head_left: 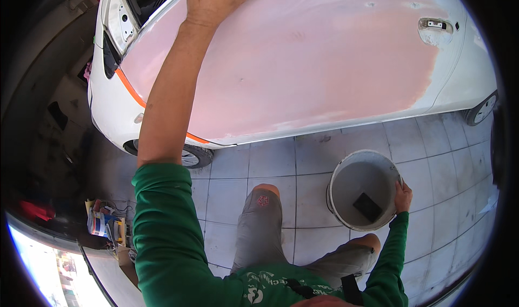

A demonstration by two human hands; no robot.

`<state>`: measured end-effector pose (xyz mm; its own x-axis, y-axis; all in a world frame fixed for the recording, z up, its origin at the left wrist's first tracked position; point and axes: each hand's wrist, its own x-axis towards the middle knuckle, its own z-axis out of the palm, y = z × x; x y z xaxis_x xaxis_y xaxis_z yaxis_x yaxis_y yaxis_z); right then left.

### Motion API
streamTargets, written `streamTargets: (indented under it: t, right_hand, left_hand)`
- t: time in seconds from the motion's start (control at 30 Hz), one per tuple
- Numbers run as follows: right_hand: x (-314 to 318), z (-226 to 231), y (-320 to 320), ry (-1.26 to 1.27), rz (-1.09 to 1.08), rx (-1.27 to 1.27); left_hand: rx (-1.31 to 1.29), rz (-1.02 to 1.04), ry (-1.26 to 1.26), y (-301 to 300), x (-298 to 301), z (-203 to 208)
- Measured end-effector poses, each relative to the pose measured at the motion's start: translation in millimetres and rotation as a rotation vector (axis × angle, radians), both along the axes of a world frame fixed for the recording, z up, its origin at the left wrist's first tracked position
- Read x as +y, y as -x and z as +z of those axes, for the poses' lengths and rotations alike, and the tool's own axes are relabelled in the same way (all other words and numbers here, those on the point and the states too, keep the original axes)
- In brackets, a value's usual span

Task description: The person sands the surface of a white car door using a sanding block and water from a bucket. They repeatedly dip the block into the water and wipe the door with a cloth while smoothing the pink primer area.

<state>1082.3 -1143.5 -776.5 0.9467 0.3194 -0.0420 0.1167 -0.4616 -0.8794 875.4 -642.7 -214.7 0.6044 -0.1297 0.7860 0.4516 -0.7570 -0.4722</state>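
Observation:
My left arm reaches up across a car door (303, 63) coated in patchy pink filler over white. At the top of the picture my left hand (215, 1) rests on the door's upper edge; its thumb is stretched out, while the other fingertips are cut off by the frame. Low on the right, my right hand (403, 196) grips the rim of a round, pale bucket (334, 207). Greyish water fills part of it, and a dark rectangular block (367, 207) lies in the water against the inner wall.
Orange tape (130, 88) lines the door's front edge, beside the white fender. The front wheel (195, 156) and rear wheel (481, 109) stand on a tiled floor (270, 158). Tools and cables (111, 226) are piled at the left. My bent knees are below the bucket's level.

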Motion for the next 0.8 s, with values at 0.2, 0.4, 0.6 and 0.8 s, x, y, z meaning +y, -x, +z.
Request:
streamTargets:
  t: [0.2,0.4,0.6,0.8]
  right_hand:
    - [20.3,-4.1,-6.7,0.016,0.006,-0.014]
    - [38.1,25.4,12.2,0.444,-0.056,-0.162]
    - [-4.0,26.6,23.7,0.628,-0.161,-0.469]
    - [124.9,19.3,160.5,0.332,0.089,-0.493]
  left_hand:
    - [-0.130,-0.279,0.020,140.1,78.1,-77.2]
    - [-0.041,-0.131,0.161,48.8,24.6,17.5]
    - [-0.214,-0.352,0.033,195.5,110.4,-105.0]
    - [-0.215,-0.299,-0.145,208.9,143.3,-39.0]
